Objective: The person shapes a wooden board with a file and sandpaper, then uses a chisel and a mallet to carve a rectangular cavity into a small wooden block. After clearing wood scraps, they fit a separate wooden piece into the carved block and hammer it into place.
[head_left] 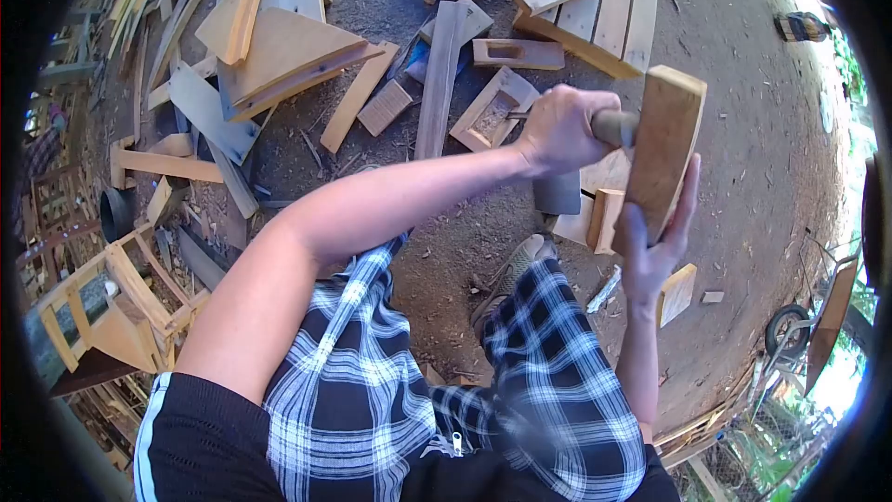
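Note:
My left hand (565,130) reaches across from the left, its fingers wrapped round a tool with a blunt, round grey-brown end (614,127). A thin dark rod shows on the other side of the fist. That round end is at the left face of a long wooden block (665,144); whether they touch I cannot tell. My right hand (655,260) grips the block's lower part, thumb on the near face and fingers along the right edge. The block is raised and tilted. Below my left hand is a dark grey object (557,193), partly hidden, beside small wood pieces (606,220).
A slatted wooden platform (613,0) lies at the top. Boards and offcuts (288,56) are piled at the upper left, with a hollowed block (494,110) nearer the middle. A wooden frame (135,288) stands at left. My shoe (509,279) is below; a wheel (788,331) is at right.

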Available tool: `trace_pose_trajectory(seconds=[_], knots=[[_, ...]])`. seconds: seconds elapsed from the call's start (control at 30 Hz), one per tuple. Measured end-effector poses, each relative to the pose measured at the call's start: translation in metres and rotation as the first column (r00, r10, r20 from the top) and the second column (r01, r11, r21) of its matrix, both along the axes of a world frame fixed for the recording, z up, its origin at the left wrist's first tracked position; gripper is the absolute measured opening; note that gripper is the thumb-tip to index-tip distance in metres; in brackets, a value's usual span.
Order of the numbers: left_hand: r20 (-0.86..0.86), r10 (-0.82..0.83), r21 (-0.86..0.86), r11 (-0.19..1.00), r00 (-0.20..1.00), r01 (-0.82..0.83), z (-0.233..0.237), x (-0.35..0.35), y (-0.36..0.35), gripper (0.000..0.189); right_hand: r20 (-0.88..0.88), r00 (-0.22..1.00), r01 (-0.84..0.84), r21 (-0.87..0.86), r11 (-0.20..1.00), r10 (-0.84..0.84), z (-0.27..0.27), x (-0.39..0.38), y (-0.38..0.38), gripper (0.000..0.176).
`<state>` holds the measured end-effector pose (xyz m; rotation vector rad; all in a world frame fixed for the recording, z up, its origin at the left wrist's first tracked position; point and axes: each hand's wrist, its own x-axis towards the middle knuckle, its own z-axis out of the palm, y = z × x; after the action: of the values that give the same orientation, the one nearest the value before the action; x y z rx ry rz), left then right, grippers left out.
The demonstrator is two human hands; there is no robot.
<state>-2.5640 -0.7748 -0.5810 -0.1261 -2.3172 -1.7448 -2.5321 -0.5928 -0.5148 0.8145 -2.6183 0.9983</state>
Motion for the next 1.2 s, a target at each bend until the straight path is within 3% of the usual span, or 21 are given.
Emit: trace_pose_trajectory(seconds=[0.03,0.07,0.1,0.13,0.2,0.23,0.37,0.47,0.53,0.57,0.63,0.67,0.73,0.83,0.87,0.9,0.97,1.03,1.1,1.17,1.2], knots=[[-0.122,0.002,0.045,0.999,0.993,0.004,0.0,-0.006,-0.007,0.019,0.014,1.0,0.002,0.001,1.0,-0.002,-0.002,0.006,0.001,0.071],[-0.106,0.033,0.11,0.994,0.994,-0.021,-0.001,-0.006,-0.011,0.021,0.287,0.957,0.134,-0.309,0.942,-0.042,-0.003,0.012,0.004,0.072],[-0.104,0.068,0.169,0.984,0.992,-0.05,0.007,-0.009,-0.025,0.024,0.522,0.853,0.319,-0.546,0.774,0.017,-0.004,0.012,0.005,0.074],[-0.079,0.117,0.177,0.979,0.99,-0.101,0.004,-0.012,-0.036,0.025,0.473,0.881,0.31,-0.593,0.743,0.01,-0.006,0.011,0.003,0.074],[-0.103,0.254,0.215,0.95,0.962,-0.227,0.003,-0.018,-0.05,0.029,0.498,0.866,0.335,-0.511,0.792,-0.045,-0.003,0.005,0.001,0.075],[-0.103,0.247,0.213,0.952,0.963,-0.222,0.003,-0.018,-0.054,0.029,0.518,0.85,0.353,-0.425,0.834,-0.096,-0.003,0.004,0.001,0.075],[-0.043,0.222,0.258,0.944,0.974,-0.204,-0.002,-0.011,-0.061,0.029,0.585,0.809,0.352,-0.409,0.842,-0.055,-0.013,0.012,0.004,0.075],[-0.095,0.175,0.223,0.963,0.98,-0.151,-0.003,-0.011,-0.062,0.027,0.51,0.859,0.293,-0.404,0.867,-0.053,-0.018,0.013,0.004,0.077],[0.088,0.184,0.395,0.896,0.979,-0.204,-0.001,-0.014,-0.07,0.027,0.615,0.788,0.301,-0.412,0.86,0.018,-0.013,0.016,-0.002,0.08],[0.086,0.183,0.394,0.896,0.979,-0.202,-0.003,-0.016,-0.077,0.027,0.614,0.789,0.302,-0.413,0.859,0.018,-0.014,0.017,-0.002,0.08],[0.227,0.258,0.623,0.703,0.939,-0.344,-0.013,-0.023,-0.098,0.029,0.598,0.801,0.276,-0.387,0.88,0.011,-0.019,0.019,-0.001,0.081],[0.286,0.307,0.66,0.623,0.908,-0.419,-0.019,-0.026,-0.107,0.03,0.598,0.801,0.276,-0.387,0.88,0.012,-0.022,0.019,-0.001,0.081],[0.373,0.351,0.731,0.46,0.859,-0.505,-0.03,-0.03,-0.121,0.032,0.425,0.904,0.163,-0.26,0.952,-0.039,-0.025,0.017,0.001,0.08],[0.332,0.386,0.704,0.506,0.861,-0.498,-0.024,-0.025,-0.12,0.032,0.407,0.913,0.131,-0.249,0.96,-0.019,-0.026,0.017,0.002,0.078],[0.262,0.374,0.673,0.59,0.89,-0.446,-0.021,-0.026,-0.116,0.03,0.409,0.912,0.131,-0.248,0.96,-0.019,-0.026,0.018,0.002,0.078],[0.263,0.376,0.673,0.589,0.889,-0.448,-0.015,-0.025,-0.111,0.03,0.468,0.884,0.161,-0.289,0.944,-0.007,-0.024,0.019,0.002,0.079],[0.152,0.291,0.635,0.703,0.945,-0.319,0.001,-0.022,-0.096,0.029,0.523,0.852,0.191,-0.33,0.924,0.011,-0.023,0.02,0.001,0.079],[0.136,0.278,0.629,0.717,0.951,-0.3,0.008,-0.019,-0.082,0.029,0.597,0.803,0.263,-0.365,0.893,0.007,-0.023,0.021,0.002,0.081],[0.052,0.167,0.548,0.819,0.985,-0.168,0.011,-0.016,-0.073,0.028,0.61,0.792,0.268,-0.357,0.895,0.006,-0.02,0.021,0.002,0.081],[0.01,0.157,0.486,0.862,0.987,-0.142,0.007,-0.014,-0.07,0.027,0.627,0.779,0.274,-0.35,0.896,0.006,-0.022,0.02,0.003,0.081],[-0.025,0.177,0.375,0.914,0.984,-0.155,0.008,-0.011,-0.069,0.026,0.575,0.818,0.242,-0.337,0.91,-0.004,-0.026,0.019,0.005,0.081]])
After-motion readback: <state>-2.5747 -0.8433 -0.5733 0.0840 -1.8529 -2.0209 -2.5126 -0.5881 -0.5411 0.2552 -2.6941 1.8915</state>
